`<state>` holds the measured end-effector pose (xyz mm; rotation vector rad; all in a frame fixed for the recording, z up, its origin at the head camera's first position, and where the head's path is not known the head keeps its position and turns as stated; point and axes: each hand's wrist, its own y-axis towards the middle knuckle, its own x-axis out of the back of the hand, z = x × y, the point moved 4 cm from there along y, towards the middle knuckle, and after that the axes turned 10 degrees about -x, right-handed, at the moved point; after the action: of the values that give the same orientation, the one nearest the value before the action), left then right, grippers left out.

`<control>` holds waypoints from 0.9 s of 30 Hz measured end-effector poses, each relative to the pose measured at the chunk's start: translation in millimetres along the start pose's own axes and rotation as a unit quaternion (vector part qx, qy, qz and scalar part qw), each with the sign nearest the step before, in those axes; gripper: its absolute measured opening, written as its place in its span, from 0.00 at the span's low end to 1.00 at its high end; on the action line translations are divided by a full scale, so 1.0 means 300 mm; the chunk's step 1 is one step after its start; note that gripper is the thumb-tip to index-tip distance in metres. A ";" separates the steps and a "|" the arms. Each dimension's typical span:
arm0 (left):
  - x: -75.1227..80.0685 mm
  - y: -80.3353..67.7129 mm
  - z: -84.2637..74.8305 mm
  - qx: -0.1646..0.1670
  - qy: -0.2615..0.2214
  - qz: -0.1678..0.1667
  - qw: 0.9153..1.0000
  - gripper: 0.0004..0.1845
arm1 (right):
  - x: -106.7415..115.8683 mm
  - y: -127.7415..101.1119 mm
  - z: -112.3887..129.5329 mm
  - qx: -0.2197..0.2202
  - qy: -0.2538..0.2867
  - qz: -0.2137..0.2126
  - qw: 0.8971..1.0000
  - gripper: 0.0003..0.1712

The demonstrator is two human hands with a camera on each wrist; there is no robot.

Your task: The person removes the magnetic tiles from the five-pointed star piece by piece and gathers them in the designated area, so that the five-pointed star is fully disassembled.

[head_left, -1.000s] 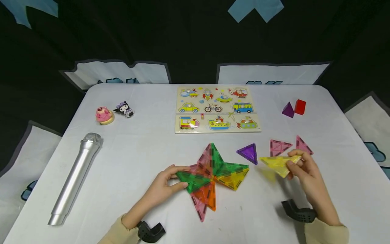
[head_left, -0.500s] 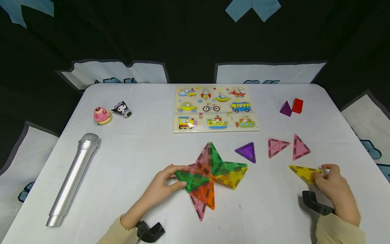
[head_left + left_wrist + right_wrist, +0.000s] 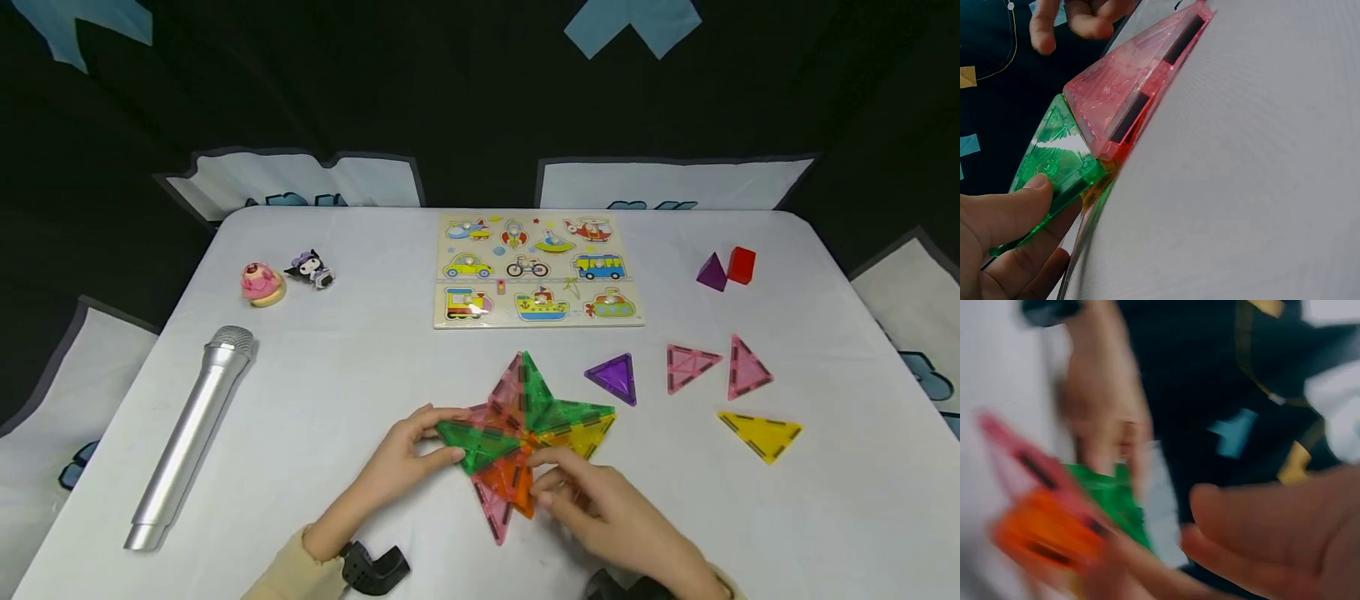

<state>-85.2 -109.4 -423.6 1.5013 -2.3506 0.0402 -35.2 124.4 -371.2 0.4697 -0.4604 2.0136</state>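
A star-shaped build of translucent magnetic tiles lies on the table, in pink, green, yellow and orange. My left hand pinches its green tile between thumb and fingers; a pink tile adjoins it in the left wrist view. My right hand is beside the orange tile, fingers loosely bent and thumb apart from them. Whether its fingertips touch the tile I cannot tell; the right wrist view is blurred. Part of the yellow point lies hidden behind this hand.
Loose triangle tiles lie at right: purple, two pink and yellow. Behind are a vehicle puzzle board, a purple pyramid and a red block. At left are a silver microphone, a cupcake toy and a small figurine.
My right hand carried the yellow tile rightward, let it go on the table, and moved left to the star. My left hand has stayed on the green tile.
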 end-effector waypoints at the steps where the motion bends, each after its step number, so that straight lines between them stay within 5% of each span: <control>1: -0.001 0.002 0.001 -0.001 0.001 0.000 1.000 0.21 | -0.032 0.003 0.017 0.008 -0.022 -0.009 1.000 0.15; 5: -0.001 0.001 -0.002 0.005 0.008 -0.003 1.000 0.21 | -0.107 0.015 0.034 -0.008 -0.092 -0.060 0.994 0.14; 8: -0.001 -0.003 -0.005 0.013 0.009 -0.004 1.000 0.21 | -0.139 0.022 0.025 -0.016 -0.075 -0.066 0.995 0.16; 17: -0.001 -0.004 -0.003 0.005 -0.006 0.003 1.000 0.21 | -0.190 0.020 0.007 0.058 -0.126 -0.187 0.972 0.31; 27: -0.003 -0.001 -0.002 0.010 -0.012 0.004 1.000 0.21 | -0.182 0.024 -0.009 0.011 -0.021 -0.166 0.986 0.29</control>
<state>-84.6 -108.6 -423.3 1.5110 -2.3819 0.0483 -17.5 82.2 -402.2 0.5649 -0.3598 1.6908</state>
